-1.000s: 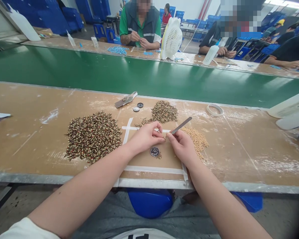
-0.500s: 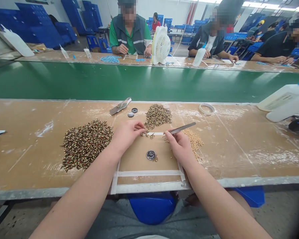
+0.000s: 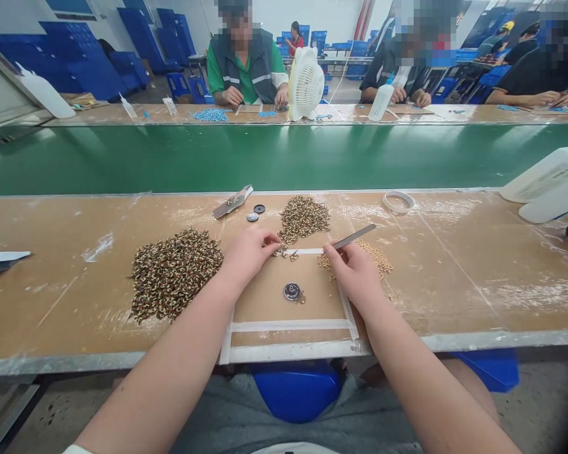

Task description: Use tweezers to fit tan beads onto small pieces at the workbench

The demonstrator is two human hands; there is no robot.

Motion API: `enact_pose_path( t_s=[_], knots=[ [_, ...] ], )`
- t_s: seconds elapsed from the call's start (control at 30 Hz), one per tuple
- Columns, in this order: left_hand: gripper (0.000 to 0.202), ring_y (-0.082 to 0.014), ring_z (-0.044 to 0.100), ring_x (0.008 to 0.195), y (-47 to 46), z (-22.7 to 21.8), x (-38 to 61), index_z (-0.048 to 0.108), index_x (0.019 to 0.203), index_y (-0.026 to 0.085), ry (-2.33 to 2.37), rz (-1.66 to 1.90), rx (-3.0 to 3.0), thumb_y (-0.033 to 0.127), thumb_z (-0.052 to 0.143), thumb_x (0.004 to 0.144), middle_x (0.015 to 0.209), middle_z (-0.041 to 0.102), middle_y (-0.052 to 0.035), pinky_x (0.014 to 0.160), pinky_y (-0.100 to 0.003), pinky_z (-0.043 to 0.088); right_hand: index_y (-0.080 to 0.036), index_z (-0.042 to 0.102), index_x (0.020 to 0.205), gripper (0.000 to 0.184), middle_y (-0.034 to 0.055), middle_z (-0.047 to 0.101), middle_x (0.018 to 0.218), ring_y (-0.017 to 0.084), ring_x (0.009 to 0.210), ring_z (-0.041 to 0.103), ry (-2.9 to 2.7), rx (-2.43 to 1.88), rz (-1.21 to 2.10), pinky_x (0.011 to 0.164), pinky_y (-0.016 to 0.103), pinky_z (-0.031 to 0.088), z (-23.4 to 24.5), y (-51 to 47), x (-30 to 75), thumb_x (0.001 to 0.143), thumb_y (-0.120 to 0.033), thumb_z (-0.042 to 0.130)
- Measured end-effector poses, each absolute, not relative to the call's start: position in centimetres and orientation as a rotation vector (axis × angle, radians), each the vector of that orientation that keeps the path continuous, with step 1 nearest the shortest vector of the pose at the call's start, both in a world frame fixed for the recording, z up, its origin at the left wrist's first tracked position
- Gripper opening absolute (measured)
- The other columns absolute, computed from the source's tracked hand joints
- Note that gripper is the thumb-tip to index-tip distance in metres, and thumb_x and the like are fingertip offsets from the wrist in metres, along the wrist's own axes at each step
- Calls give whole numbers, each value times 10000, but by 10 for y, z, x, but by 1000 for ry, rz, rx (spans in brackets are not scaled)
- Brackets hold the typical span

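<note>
My right hand (image 3: 355, 271) grips metal tweezers (image 3: 357, 236), held slantwise beside a pile of small tan beads (image 3: 376, 257). The tweezers' tips are hidden by my fingers. At the near edge of the smaller pile of little metallic pieces (image 3: 305, 217), my left hand (image 3: 250, 252) is closed in a pinch; what lies between its fingertips is too small to make out. A few loose pieces (image 3: 293, 256) lie just right of those fingertips. Closer to me sits a round dark disc (image 3: 292, 291) with a raised centre, a tiny gold-coloured piece (image 3: 301, 299) touching or close to its edge.
On the left is a large heap of dark and gold pieces (image 3: 175, 274). Behind the hands lie a metal strip (image 3: 233, 203), two small round lids (image 3: 252, 217) and a tape ring (image 3: 398, 202). Bottles (image 3: 549, 176) stand at right. Beyond the green belt (image 3: 218, 154), co-workers sit near a fan (image 3: 307, 85).
The whole view has shifted slightly right. My right hand with the tweezers has moved a little right, closer to the beads. My left hand stays pinched by the small pile.
</note>
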State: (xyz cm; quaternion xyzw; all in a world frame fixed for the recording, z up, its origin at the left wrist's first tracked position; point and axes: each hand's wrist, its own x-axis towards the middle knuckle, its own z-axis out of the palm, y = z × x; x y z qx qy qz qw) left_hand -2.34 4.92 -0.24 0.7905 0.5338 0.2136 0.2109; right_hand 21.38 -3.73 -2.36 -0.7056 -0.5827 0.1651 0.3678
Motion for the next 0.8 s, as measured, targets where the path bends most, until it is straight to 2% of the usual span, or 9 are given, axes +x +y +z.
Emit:
enact_pose_path(
  t_s=[0.13, 0.27, 0.47, 0.67, 0.8],
  knots=[
    [148, -221, 621, 850, 47, -4, -20, 781, 966, 270, 1465, 596, 2219, 365, 686, 903, 986, 702, -45, 720, -326, 425, -233, 688, 832, 339, 35, 682, 744, 223, 679, 614, -1660, -1850, 405, 586, 308, 332, -22, -40, 212, 969, -508, 545],
    [183, -198, 614, 840, 38, 3, -18, 741, 1069, 283, 1445, 752, 2174, 373, 673, 924, 1023, 700, -29, 736, -317, 428, -240, 673, 835, 322, 33, 688, 753, 231, 696, 621, -1701, -1908, 396, 588, 310, 329, -21, -41, 211, 971, -501, 542],
    [153, -170, 602, 860, 23, 15, -10, 717, 998, 235, 1322, 893, 2155, 332, 602, 973, 1028, 707, -31, 735, -295, 420, -237, 647, 820, 323, 34, 675, 751, 231, 691, 600, -1807, -1963, 304, 584, 311, 300, -22, -42, 210, 975, -497, 532],
    [140, -156, 608, 831, 15, 16, -3, 712, 1008, 227, 1229, 924, 2185, 288, 589, 980, 938, 702, -14, 744, -291, 423, -231, 639, 832, 307, 45, 689, 797, 227, 713, 596, -1877, -1918, 240, 608, 314, 305, -25, -43, 211, 994, -463, 520],
    [141, -155, 620, 831, 12, 14, -1, 719, 1005, 225, 1181, 900, 2168, 292, 600, 971, 937, 709, -12, 752, -290, 438, -230, 663, 838, 333, 37, 672, 760, 227, 718, 605, -1811, -1908, 270, 613, 311, 317, -24, -42, 212, 992, -491, 526]
  ],
)
